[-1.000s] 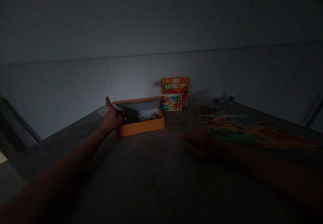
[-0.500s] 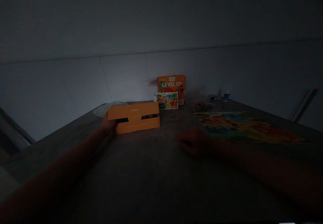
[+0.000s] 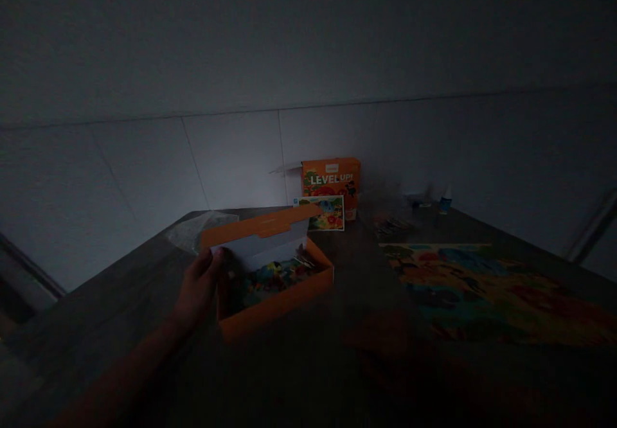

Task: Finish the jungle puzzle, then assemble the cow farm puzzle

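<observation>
An orange cardboard box (image 3: 282,307) sits on the dark table with its lid raised and white inside. Loose jigsaw pieces (image 3: 277,276) lie in it. My left hand (image 3: 195,286) grips the box at its left side, thumb and fingers closed by the lid's edge. Low and to the right of the box is my right hand (image 3: 383,337), apart from it. Deep shadow and blur hide how its fingers are held. Beyond it on the right lies the colourful assembled puzzle (image 3: 463,286), flat on the table.
Against the wall stands an orange "LEVEL UP!" box (image 3: 332,174), with a small picture card (image 3: 330,216) leaning before it. Clear plastic (image 3: 193,229) lies at the back left. A small bottle (image 3: 445,200) and a plastic bag of dark items (image 3: 393,222) are at the back right.
The box has come nearer and turned slightly, and its lid has swung up, showing the pieces inside. My left hand has moved closer with it. My right hand now appears lower.
</observation>
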`<state>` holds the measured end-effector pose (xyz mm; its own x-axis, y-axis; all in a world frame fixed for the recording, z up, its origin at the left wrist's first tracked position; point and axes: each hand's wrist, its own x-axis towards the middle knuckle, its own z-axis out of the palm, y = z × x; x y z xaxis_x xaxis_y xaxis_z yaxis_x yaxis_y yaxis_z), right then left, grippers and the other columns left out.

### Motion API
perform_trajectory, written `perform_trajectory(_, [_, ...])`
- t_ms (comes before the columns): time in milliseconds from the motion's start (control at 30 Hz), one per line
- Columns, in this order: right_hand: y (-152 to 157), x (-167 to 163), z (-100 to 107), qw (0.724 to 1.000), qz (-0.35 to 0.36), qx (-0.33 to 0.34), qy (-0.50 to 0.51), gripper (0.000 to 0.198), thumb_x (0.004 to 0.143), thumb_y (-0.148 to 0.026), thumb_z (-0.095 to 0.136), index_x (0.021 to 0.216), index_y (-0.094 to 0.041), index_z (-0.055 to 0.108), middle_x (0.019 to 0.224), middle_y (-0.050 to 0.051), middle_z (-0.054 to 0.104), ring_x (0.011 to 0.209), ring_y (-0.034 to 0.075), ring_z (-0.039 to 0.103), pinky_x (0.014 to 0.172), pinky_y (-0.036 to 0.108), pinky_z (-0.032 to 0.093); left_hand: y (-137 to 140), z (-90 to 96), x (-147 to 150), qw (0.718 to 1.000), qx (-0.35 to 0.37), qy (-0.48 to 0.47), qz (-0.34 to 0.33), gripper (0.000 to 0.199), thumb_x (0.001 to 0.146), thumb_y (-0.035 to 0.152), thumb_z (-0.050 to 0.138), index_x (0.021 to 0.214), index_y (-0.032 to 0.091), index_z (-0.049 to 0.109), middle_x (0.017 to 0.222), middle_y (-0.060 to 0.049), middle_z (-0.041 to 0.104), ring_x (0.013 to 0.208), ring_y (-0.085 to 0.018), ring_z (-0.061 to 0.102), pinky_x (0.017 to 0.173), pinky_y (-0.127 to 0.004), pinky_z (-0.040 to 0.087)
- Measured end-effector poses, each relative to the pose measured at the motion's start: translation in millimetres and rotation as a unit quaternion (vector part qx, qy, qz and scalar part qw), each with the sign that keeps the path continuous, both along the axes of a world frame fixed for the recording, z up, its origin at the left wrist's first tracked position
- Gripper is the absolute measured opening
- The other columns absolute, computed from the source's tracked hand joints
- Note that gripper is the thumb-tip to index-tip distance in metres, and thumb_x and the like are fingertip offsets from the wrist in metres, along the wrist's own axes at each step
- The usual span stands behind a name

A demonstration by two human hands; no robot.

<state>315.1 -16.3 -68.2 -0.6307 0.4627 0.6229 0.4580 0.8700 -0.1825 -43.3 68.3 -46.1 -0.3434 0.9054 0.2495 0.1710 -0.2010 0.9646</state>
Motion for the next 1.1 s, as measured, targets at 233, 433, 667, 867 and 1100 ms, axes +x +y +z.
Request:
perform_trajectory(233, [-8.1,-6.3,-9.4,0.999,-0.037,0.001,0.024,0.021,0.082,-0.011,0.050,0.090,-0.020,0.068,0.075,0.004,0.067,0.066,0.016,0.059,0.058,0.027,0.039,-3.1,-2.5,9.2,0.996,-0.016,-0.059,-0.063,0.053,0.065,0.066,0.077,0.088,0.020,0.063,0.086,-0.006,0.071,0.078,-0.028,0.070,0.059,-0.031,0.056])
perform_trajectory(433, [-19.9,-19.2,-2.0,0.997,0.002,0.057,0.052,0.019,0.082,-0.011,0.046,0.081,-0.018,0.063,0.068,0.003,0.060,0.061,0.015,0.052,0.055,0.029,0.032,-12.5,-8.9,46.5,0.985,-0.002,-0.143,-0.098,0.052,0.066,0.059,0.078,0.097,0.020,0.062,0.082,-0.006,0.072,0.077,-0.030,0.071,0.053,-0.032,0.055])
perform_trajectory(667, [-7.1,-20.7,19.3,0.981,-0.023,0.180,0.062,0.020,0.086,-0.010,0.046,0.081,-0.016,0.064,0.068,0.005,0.063,0.064,0.016,0.056,0.059,0.028,0.041,-20.0,-18.1,84.8,0.960,-0.034,-0.221,-0.172,0.050,0.069,0.051,0.080,0.099,0.014,0.065,0.083,-0.011,0.073,0.073,-0.029,0.072,0.057,-0.035,0.057])
perform_trajectory(867, [10.5,-8.1,24.5,0.977,-0.107,0.119,0.143,0.017,0.084,-0.011,0.049,0.084,-0.016,0.065,0.072,0.004,0.066,0.062,0.014,0.061,0.057,0.025,0.043,-19.3,-19.2,70.6,0.950,-0.059,-0.204,-0.230,0.044,0.067,0.047,0.085,0.086,0.011,0.068,0.073,-0.007,0.071,0.057,-0.019,0.065,0.053,-0.027,0.052])
perform_trajectory(1100, [11.1,-11.7,22.2,0.977,-0.128,0.139,0.098,0.017,0.083,-0.008,0.049,0.088,-0.014,0.065,0.081,0.008,0.064,0.078,0.021,0.060,0.071,0.032,0.048,-21.2,-13.5,69.9,0.952,-0.064,-0.183,-0.238,0.043,0.067,0.048,0.084,0.081,0.011,0.068,0.066,-0.005,0.067,0.053,-0.017,0.061,0.051,-0.026,0.050])
